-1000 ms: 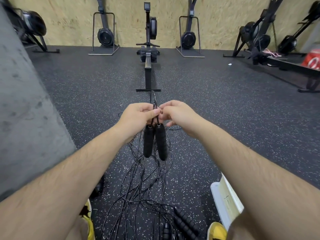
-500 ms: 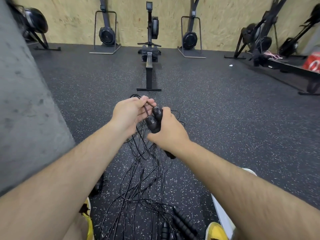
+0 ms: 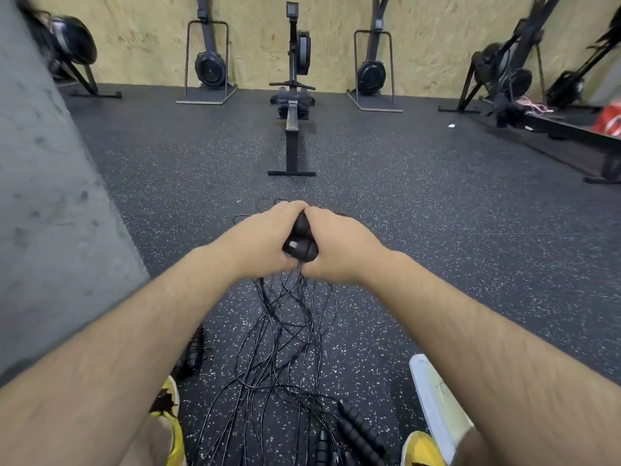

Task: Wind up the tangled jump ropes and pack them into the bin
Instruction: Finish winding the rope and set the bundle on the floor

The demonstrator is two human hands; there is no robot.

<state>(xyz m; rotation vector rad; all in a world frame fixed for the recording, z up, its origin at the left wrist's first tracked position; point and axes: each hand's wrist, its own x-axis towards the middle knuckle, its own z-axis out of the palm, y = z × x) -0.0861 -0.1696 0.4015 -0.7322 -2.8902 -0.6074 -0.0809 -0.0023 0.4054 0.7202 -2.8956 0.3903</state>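
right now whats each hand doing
Left hand: closed, gripping the paired black handles.
Right hand: closed, gripping the same handles.

Matt foam handles [image 3: 300,242]; speckled rubber floor [image 3: 403,203]; rough chipboard wall [image 3: 255,35].

Handles [image 3: 300,242] btwn left hand [image 3: 265,237] & right hand [image 3: 339,245], rope tangle [image 3: 285,331] on floor [image 3: 437,230] below, rower [image 3: 292,129] ahead, bin [image 3: 433,391] at right.

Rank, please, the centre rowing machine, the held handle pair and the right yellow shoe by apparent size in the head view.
1. rowing machine.
2. handle pair and yellow shoe look alike; the shoe is cropped.
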